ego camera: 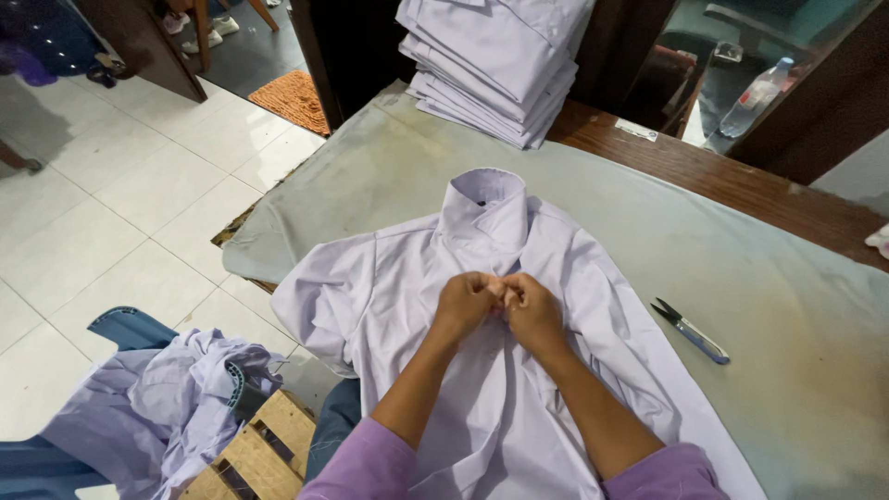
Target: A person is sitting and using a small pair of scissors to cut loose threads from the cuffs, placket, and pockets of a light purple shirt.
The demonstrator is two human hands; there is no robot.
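A pale lilac shirt lies front-up on the grey cloth-covered table, collar standing toward the far side. My left hand and my right hand meet at the shirt's front placket, just below the collar. Both pinch the fabric there with curled fingers, knuckles touching. What sits between the fingertips is hidden. My forearms lie across the lower part of the shirt.
A stack of folded lilac shirts stands at the table's far edge. Small blue-handled thread snips lie to the right of the shirt. Crumpled lilac garments rest on a blue chair at lower left, beside a wooden crate. A plastic bottle stands far right.
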